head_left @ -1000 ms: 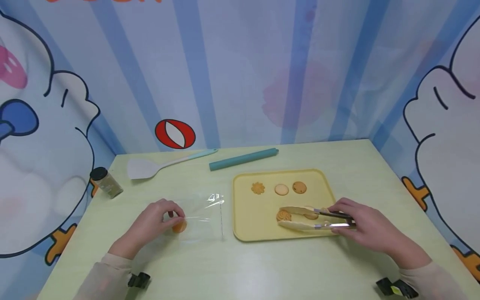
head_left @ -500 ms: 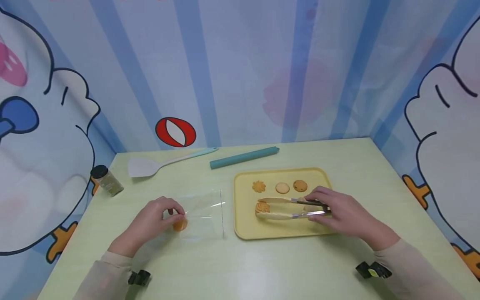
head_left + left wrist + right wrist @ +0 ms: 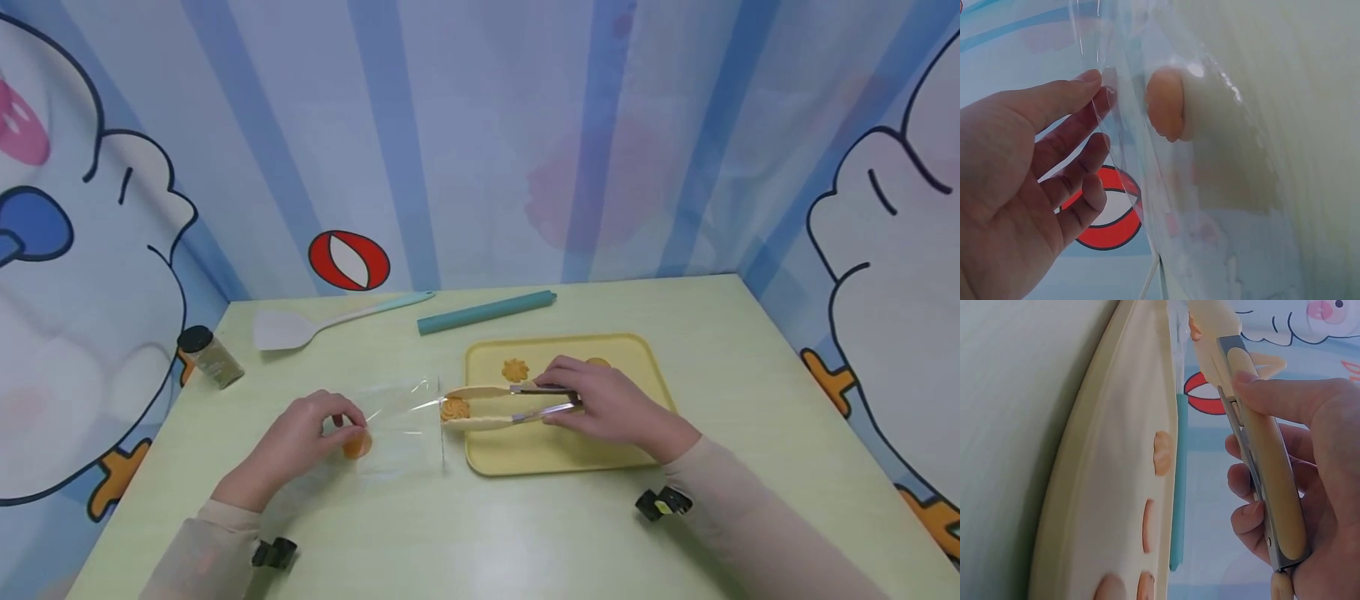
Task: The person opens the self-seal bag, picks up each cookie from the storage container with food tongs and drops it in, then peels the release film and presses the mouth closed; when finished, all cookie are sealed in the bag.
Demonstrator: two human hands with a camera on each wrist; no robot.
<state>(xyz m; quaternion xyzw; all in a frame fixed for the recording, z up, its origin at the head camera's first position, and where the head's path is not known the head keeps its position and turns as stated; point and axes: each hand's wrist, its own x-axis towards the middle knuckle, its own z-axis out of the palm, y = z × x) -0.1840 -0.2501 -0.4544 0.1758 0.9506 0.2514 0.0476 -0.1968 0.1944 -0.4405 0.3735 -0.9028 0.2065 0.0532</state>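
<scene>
Pinched between thumb and forefinger, the upper layer of a clear bag [image 3: 405,446] is held up by my left hand [image 3: 303,442]; the left wrist view shows the film lifted at the fingertips [image 3: 1105,84]. An orange-brown cookie [image 3: 357,445] lies inside the bag beside that hand. My right hand [image 3: 611,406] grips metal-handled tongs [image 3: 536,408] with cream tips. Between the tips is a round swirled cookie [image 3: 455,409], at the bag's right edge. In the right wrist view, my right hand [image 3: 1310,462] wraps round the tongs' handle [image 3: 1266,456].
A yellow tray [image 3: 555,467] lies under the right hand, with a flower-shaped cookie [image 3: 515,370] and a round cookie [image 3: 598,362] near its back. Behind are a teal rod [image 3: 487,312] and a spatula [image 3: 285,330]. A black-capped jar [image 3: 212,358] stands at the far left.
My right hand has moved left across the tray, carrying the swirled cookie in the tongs from the tray to the bag's edge. My left hand has stayed almost still at the bag.
</scene>
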